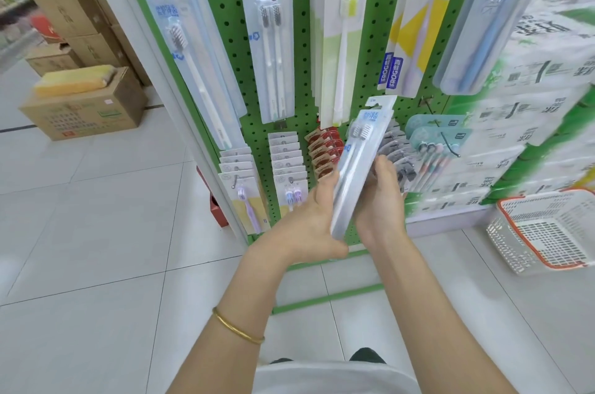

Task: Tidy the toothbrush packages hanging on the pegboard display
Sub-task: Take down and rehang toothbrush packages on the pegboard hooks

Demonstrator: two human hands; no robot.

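So the clear plastic twin-toothbrush pack with grey bristles and blue print (362,152) is off its hook, held tilted in front of the lower middle of the green metal pegboard (231,49). The left hand (309,223) grips its lower left edge with the fingers curled round behind it. The right hand (381,200) holds the right edge, its fingers wrapped round the back and mostly hidden. There's a thin gold bangle (236,326) on the left wrist. The pack covers some grey card packs on the board, and its blue writing is too blurry to read. Hanging across the top of the pegboard, left to right: a long clear pack with one white toothbrush (193,55) marked "NEW", a twin pack of white-handled brushes (273,49) also marked "NEW", a white pack with a yellow-green-bristled brush (343,39), a yellow-and-white pack reading "FROG" (415,33), and a clear pack of blue brushes (492,23). Lower on the board are small brown-and-red packets (323,155) and a teal card of pastel brushes (438,149). Right of the pegboard, green-and-white wrapped paper packs (531,104) are stacked above a white plastic basket with an orange rim (547,232) on the floor. Left of it is a cardboard box topped with a yellow sponge block (87,107).
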